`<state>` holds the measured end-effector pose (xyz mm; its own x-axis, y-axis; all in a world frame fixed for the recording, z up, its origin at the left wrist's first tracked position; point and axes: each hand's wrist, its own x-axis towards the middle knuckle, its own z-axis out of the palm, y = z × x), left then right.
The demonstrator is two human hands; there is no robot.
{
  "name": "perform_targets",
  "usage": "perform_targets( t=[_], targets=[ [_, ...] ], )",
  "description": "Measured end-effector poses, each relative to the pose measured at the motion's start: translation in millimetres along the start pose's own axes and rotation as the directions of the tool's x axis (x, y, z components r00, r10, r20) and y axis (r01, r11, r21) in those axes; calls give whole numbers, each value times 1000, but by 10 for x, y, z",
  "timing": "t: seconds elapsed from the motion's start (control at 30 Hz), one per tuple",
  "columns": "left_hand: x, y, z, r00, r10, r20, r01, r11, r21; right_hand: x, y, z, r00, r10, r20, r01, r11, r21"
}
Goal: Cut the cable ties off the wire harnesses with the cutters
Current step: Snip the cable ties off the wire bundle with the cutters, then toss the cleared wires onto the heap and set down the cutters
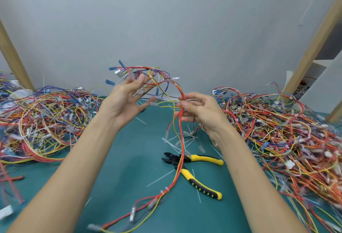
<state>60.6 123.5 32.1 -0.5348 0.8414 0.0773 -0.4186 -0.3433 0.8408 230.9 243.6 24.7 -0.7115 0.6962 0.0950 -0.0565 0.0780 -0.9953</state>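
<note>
Head view: your left hand (125,101) is raised with the palm toward you and the fingers spread wide and fairly straight, the upper fingertips touching a loop of the wire harness (162,74). It is blurred, so finer detail is lost. Your right hand (199,110) pinches the harness's red bundle between thumb and forefinger, the other fingers curled loosely below. From that pinch the harness hangs to the green mat (129,158) and trails toward you, with a white cable tie (166,189) around it low down. The cutters (205,159) lie on the mat under the hanging wires – handles splayed, jaws apart, neither hand on them. Cut ties (172,145) are scattered beside them. A left pile (46,112) and a right pile (277,121) of harnesses flank you.
</note>
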Motion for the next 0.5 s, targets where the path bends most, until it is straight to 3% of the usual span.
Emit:
perform_targets(
  t=[0.23,0.4,0.5],
  targets=[
    [-82,85,101,1000,6,-3,-6,998,-59,-73,-199,-128,993,-68,-94,64,997,-42],
    [-155,117,191,996,-28,82,35,996,-79,-99,-412,-305,978,-122,-172,89,978,-187],
    [-194,111,241,983,-92,160,88,996,32,-73,-641,-463,964,-149,-221,106,975,-195]
  ],
)
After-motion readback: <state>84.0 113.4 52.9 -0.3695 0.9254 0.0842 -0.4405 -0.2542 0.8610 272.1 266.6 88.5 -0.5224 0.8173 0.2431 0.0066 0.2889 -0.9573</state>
